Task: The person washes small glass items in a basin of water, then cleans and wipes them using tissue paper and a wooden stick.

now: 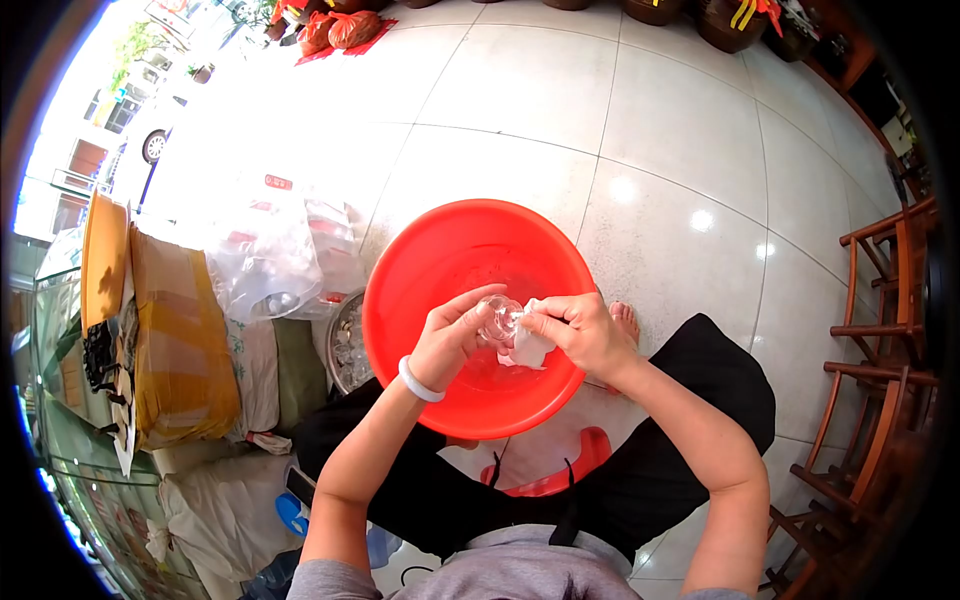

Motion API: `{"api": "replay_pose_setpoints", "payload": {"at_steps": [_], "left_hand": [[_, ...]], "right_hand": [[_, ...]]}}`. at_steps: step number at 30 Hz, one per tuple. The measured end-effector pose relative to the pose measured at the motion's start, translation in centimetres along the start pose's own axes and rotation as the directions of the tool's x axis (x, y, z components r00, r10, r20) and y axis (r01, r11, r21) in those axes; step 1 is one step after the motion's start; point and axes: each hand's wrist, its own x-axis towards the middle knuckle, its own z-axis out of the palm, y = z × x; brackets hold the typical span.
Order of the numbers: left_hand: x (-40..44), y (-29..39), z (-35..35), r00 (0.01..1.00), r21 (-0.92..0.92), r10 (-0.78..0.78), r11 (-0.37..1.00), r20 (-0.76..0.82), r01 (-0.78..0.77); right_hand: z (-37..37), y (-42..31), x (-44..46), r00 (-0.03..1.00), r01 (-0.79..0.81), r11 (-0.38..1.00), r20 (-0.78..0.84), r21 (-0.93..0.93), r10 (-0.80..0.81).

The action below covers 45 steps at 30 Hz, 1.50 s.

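Note:
Over a red plastic basin (410, 255), my left hand (452, 335) is closed around a small clear glass-like cup (500, 318); its exact kind is hard to make out. A white bracelet sits on that wrist. My right hand (580, 328) pinches a white cloth or tissue (528, 345) and presses part of it against the cup's right side. The cloth's lower end hangs down above the basin. Left of the basin, partly covered by its rim, stands a metal bowl (334, 350) with several clear, shiny pieces (352, 345) inside.
Clear plastic bags (265, 255) and a taped cardboard box (180, 340) stand on the left by a glass case (95, 500). Wooden chairs (880, 330) line the right. Dark pots (730, 25) stand at the far edge of the tiled floor (680, 200). A red slipper (575, 465) lies below the basin.

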Motion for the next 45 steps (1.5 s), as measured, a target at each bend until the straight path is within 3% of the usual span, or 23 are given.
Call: {"api": "replay_pose_setpoints", "payload": {"at_steps": [3,5,7,9,10,12,13,15,18,19,21,24,28,29,31,34,35,37,44,45], "left_hand": [[0.2,-0.4,-0.8,0.996,0.002,-0.022,1.0,0.092,0.021],[0.1,-0.6,-0.3,0.998,0.024,0.008,1.0,0.054,-0.009],[0.1,-0.9,-0.2,0.999,0.047,0.04,0.998,0.015,-0.041],[0.3,-1.4,-0.7,0.963,0.342,0.258,0.901,0.071,-0.267],[0.2,-1.4,-0.6,0.963,0.342,0.259,0.901,0.069,-0.267],[0.2,-1.4,0.0,0.892,0.422,0.425,0.789,0.151,-0.447],[0.2,-1.5,0.2,0.892,0.423,0.427,0.788,0.15,-0.448],[0.1,-1.7,0.4,0.799,0.549,0.564,0.609,0.207,-0.572],[0.1,-1.5,0.5,0.787,0.566,0.577,0.582,0.219,-0.584],[0.0,-1.2,0.7,0.787,0.566,0.577,0.582,0.218,-0.583],[-0.5,-0.5,1.0,0.919,0.322,0.376,0.861,0.12,-0.395],[-0.1,-0.5,0.1,0.937,0.196,0.34,0.916,0.076,-0.349],[-0.2,-0.5,0.0,0.941,0.254,0.331,0.906,0.071,-0.338],[-0.2,-0.5,0.0,0.962,0.261,0.274,0.927,0.015,-0.268],[-0.2,-0.5,0.0,0.976,0.264,0.215,0.944,-0.042,-0.197],[-0.3,0.0,0.4,0.992,0.401,0.075,0.916,-0.101,-0.028],[-0.3,0.2,0.0,0.992,0.401,0.073,0.916,-0.1,-0.028],[-0.5,0.5,-0.9,0.99,0.345,-0.131,0.928,-0.044,0.138],[-0.5,-0.3,1.3,0.995,0.304,0.063,0.952,-0.077,-0.037],[-0.6,-0.4,1.0,0.995,0.402,0.1,0.911,-0.005,-0.09]], "right_hand": [[0.2,0.6,0.0,0.994,0.108,0.992,0.005,-0.066,-0.107],[0.1,0.8,0.0,0.986,0.168,0.979,-0.006,-0.117,-0.169],[0.0,0.9,0.0,0.996,0.083,0.995,-0.008,-0.057,-0.084],[0.3,1.5,0.1,0.999,0.031,0.998,-0.025,0.048,-0.03],[0.4,1.7,0.1,0.999,-0.02,0.988,-0.036,0.153,0.026],[0.2,1.1,0.2,0.996,-0.081,0.972,-0.012,0.223,0.086],[0.1,0.9,0.3,0.989,-0.142,0.947,0.015,0.289,0.144],[0.1,0.7,0.3,0.974,-0.223,0.905,0.055,0.363,0.218],[0.1,0.5,0.3,0.945,-0.322,0.818,0.116,0.477,0.305],[0.0,0.4,0.4,0.938,-0.341,0.782,0.132,0.522,0.321],[-0.2,0.4,0.5,0.94,-0.333,0.783,0.122,0.525,0.317],[-0.1,0.1,0.5,0.944,-0.322,0.789,0.109,0.523,0.312],[-0.3,0.2,0.4,0.959,-0.28,0.839,0.096,0.467,0.267],[-0.2,0.5,0.4,0.959,-0.28,0.839,0.095,0.467,0.267],[0.2,1.0,0.3,0.996,-0.086,0.971,0.025,0.223,0.082],[0.3,0.7,0.0,0.996,-0.049,0.991,0.078,0.121,0.04],[0.3,0.8,0.0,0.996,-0.049,0.991,0.076,0.122,0.04],[0.4,1.3,0.2,0.997,-0.063,0.979,0.063,0.193,0.052],[0.2,1.1,0.4,0.99,-0.142,0.94,0.024,0.31,0.141],[0.1,1.1,0.5,0.988,-0.148,0.926,0.019,0.347,0.151]]}}
